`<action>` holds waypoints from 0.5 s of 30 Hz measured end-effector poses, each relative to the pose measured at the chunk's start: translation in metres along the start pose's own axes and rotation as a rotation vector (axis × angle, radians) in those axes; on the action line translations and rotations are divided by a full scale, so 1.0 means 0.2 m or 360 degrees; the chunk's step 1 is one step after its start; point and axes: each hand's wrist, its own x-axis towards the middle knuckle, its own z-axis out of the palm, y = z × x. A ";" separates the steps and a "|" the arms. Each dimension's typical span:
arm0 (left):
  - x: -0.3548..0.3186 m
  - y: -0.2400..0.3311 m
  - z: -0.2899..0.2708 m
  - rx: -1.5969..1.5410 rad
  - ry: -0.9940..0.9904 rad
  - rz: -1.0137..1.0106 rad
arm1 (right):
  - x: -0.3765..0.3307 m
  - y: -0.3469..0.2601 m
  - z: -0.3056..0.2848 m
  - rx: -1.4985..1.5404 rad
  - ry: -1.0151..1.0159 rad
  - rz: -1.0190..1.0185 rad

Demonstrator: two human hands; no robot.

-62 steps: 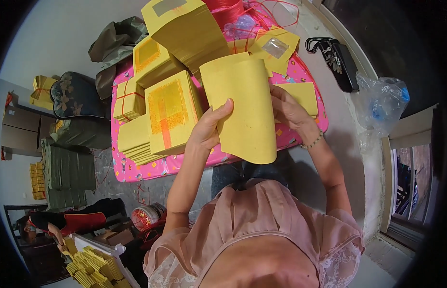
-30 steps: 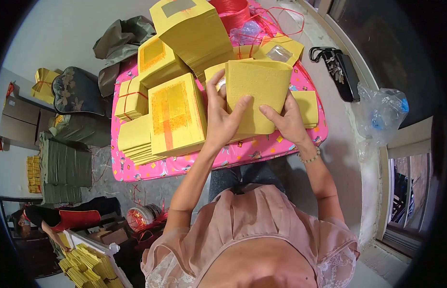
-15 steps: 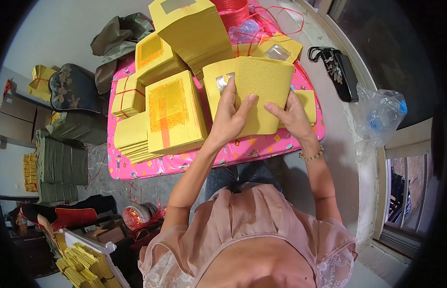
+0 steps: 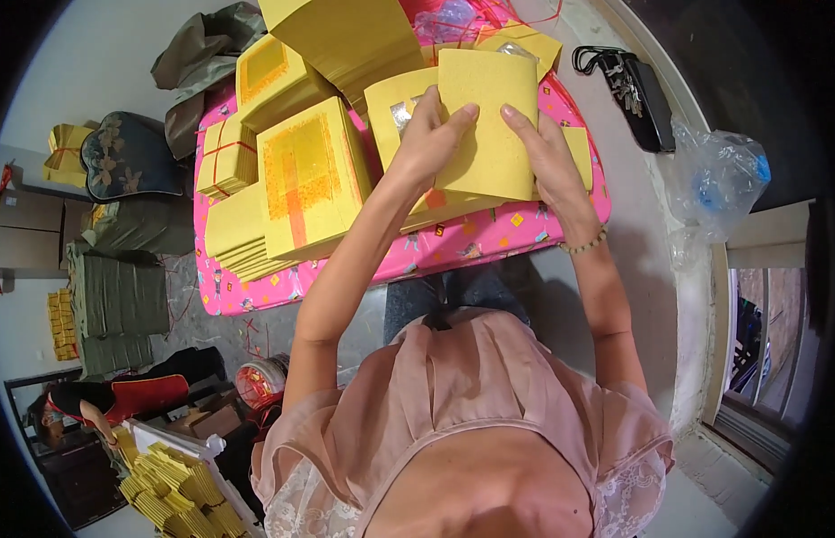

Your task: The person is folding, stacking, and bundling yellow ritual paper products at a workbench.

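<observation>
Between my two hands I grip a curved batch of yellow paper sheets (image 4: 487,148), raised over the near right part of the table. My left hand (image 4: 428,143) clasps its left edge, thumb across the face and fingers behind. On the right edge my right hand (image 4: 552,161) does likewise, a beaded bracelet at the wrist. Just behind my left hand stands a yellow stack with a silver patch (image 4: 401,112). Left of my left forearm sits a large yellow paper stack (image 4: 314,170) printed in orange, with low folded yellow sheets (image 4: 243,224) beside it.
The table has a pink patterned cover (image 4: 435,260). A tied yellow bundle (image 4: 227,160) and a tall stack (image 4: 350,45) stand farther back. On the right ledge lie a black pouch with keys (image 4: 637,103) and a clear plastic bag (image 4: 718,175). A co-worker (image 4: 121,399) bends at lower left.
Both hands and the sheets have moved farther from my body, and the sheets' face looks smoother now. The view has shifted slightly, moving the table upward in it.
</observation>
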 end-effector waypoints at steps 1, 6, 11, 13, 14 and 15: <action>0.01 -0.01 0.00 0.0026 0.0000 -0.0041 | 0.01 0.01 -0.01 0.0042 -0.0005 0.0026; 0.02 -0.03 0.01 0.0031 0.0010 -0.0089 | 0.02 0.04 -0.05 0.0074 -0.0059 0.0069; 0.03 -0.02 0.02 0.0029 0.0030 -0.0050 | 0.01 0.01 -0.03 0.0117 -0.0035 -0.0025; 0.01 0.00 0.03 0.0051 0.0026 -0.0025 | 0.01 0.01 -0.05 0.0068 -0.0054 -0.0059; 0.01 0.01 0.03 0.0072 0.0023 0.0004 | 0.02 0.01 -0.05 0.0018 -0.0075 -0.0096; 0.00 0.01 0.04 0.0076 0.0015 0.0015 | 0.02 0.02 -0.06 0.0017 -0.0073 -0.0110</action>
